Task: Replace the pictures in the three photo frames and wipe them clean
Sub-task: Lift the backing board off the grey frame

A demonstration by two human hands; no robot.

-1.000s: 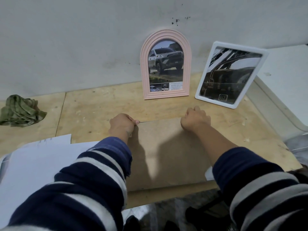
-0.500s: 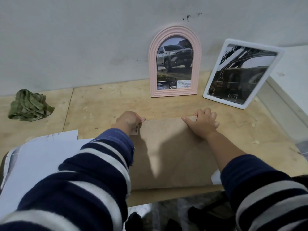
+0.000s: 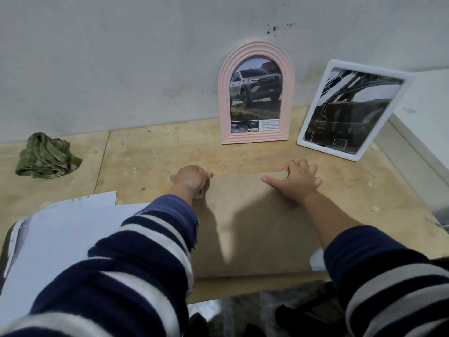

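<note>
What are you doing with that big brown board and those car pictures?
A person is working on a photo frame lying face down on the wooden table. Both hands are at the far edge of its brown backing board: the left hand grips the left corner, the right hand rests on top with fingers over the edge. The pink arched frame and white frame lean on the wall, each with a car picture. A green cloth waits at the left.
</note>
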